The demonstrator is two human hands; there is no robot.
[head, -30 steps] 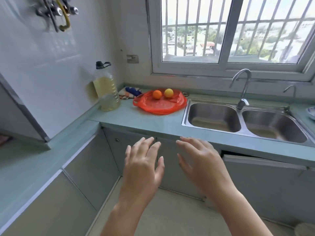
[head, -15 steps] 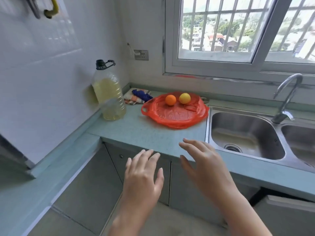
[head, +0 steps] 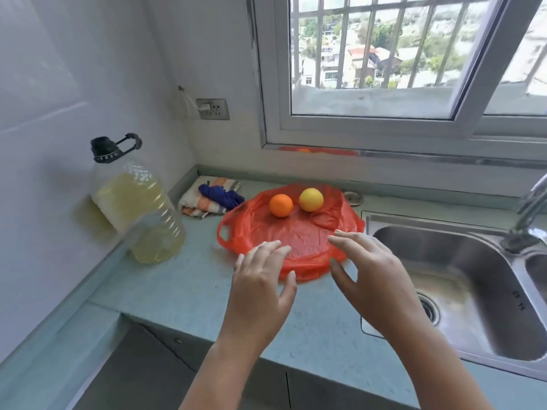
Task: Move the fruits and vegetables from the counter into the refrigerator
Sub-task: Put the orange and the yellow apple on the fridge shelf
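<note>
An orange fruit (head: pixel 281 205) and a yellow fruit (head: pixel 311 199) lie side by side on a flattened red plastic bag (head: pixel 299 235) on the pale green counter (head: pixel 189 285). My left hand (head: pixel 260 288) hovers over the bag's near edge, fingers spread, holding nothing. To its right, my right hand (head: pixel 370 279) is also held open and empty above the bag's near right edge. Both hands are short of the fruits. No refrigerator is in view.
A large bottle of yellow oil (head: pixel 139 208) stands at the left against the wall. Folded cloths (head: pixel 211 196) lie in the corner behind the bag. A steel sink (head: pixel 461 285) with a tap (head: pixel 529 214) is on the right. A window is above.
The view has closed in on the counter. Both hands have moved forward from in front of the cabinets to above the near edge of the red bag.
</note>
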